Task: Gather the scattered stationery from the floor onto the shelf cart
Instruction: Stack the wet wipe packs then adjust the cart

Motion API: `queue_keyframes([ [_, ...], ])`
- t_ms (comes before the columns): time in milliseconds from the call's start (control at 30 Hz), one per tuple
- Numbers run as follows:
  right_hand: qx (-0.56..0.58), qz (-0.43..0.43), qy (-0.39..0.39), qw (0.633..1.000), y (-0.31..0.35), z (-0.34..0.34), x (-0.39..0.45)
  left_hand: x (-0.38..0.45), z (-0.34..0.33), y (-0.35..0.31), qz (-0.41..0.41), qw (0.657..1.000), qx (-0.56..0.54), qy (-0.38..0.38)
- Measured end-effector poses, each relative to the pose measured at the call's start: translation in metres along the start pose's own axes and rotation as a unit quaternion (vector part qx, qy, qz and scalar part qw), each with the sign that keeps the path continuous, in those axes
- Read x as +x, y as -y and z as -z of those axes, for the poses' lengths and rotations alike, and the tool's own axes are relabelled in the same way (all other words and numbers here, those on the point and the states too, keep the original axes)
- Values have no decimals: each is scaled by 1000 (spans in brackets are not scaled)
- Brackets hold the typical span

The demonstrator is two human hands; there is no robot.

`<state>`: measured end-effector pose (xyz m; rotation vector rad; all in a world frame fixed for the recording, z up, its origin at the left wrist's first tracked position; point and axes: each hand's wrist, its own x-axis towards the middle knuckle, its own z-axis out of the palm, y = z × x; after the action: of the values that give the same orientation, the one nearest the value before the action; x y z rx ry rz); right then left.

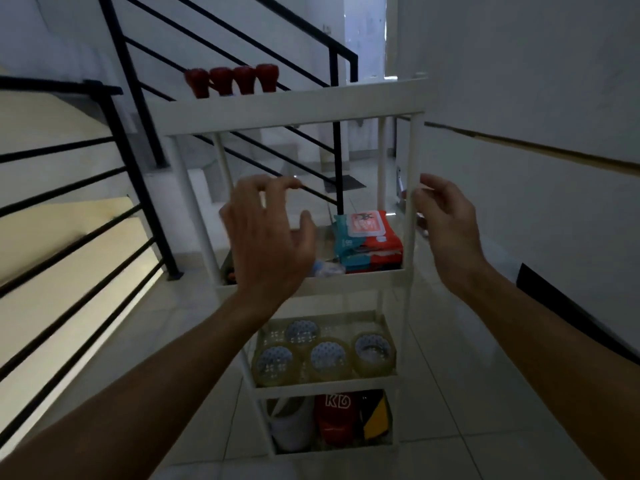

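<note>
Fingers of the left hand [268, 237] are spread and lightly curled, holding nothing, raised in front of the second tier of the shelf cart [294, 109]. Fingers of the right hand [446, 220] are loosely bent beside the cart's front right post [412, 202]; fingertips look to touch or nearly touch it, but whether they grip it cannot be told. Both forearms reach forward from the lower corners of the view, palms turned toward each other, either side of the cart.

Cart contents, top down:
- red objects [232, 80], four in a row on the top tier
- wipes packets [369, 240] on the second tier, with small items partly hidden behind the left hand
- tape rolls [323, 355], four, on the third tier
- red, white and yellow-black rolls [334, 422] on the bottom tier

Progress, judged: loading looks largely or wholly done. No stationery shows on the visible floor tiles [467, 375]; floor outside the view cannot be checked. Hands appear set to steady or move the cart.
</note>
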<state>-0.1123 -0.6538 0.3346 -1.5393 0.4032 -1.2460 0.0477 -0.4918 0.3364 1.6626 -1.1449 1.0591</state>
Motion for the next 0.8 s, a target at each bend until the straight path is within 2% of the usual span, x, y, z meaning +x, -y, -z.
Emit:
queue_keyframes([
  [67,-16,-10,-7,1000,9,-16,-4,-13,13,14,56,993,39,-97],
  [133,-36,-41,-28,998,16,-31,-5,-16,19,28,201,968,31,-146],
  [200,-69,-72,-49,994,19,-38,-2,-11,20,38,348,927,-34,-135],
  [233,-85,-77,-61,992,20,-40,1,-8,18,42,390,910,-83,-117],
  [267,-94,-73,-72,990,20,-41,3,-6,16,46,403,901,-126,-95],
  [333,-104,-52,-91,989,18,-43,6,-8,12,50,379,911,-141,-78],
  [467,-81,-36,-108,990,14,-44,12,-7,9,56,380,904,-162,-111],
  [600,-53,-53,-69,995,3,-41,25,5,4,73,415,882,-195,-108],
  [667,-21,-58,-26,998,-2,-35,31,10,4,89,426,867,-250,-67],
  [800,27,-63,47,997,-2,-27,35,10,20,112,424,785,-442,94],
])
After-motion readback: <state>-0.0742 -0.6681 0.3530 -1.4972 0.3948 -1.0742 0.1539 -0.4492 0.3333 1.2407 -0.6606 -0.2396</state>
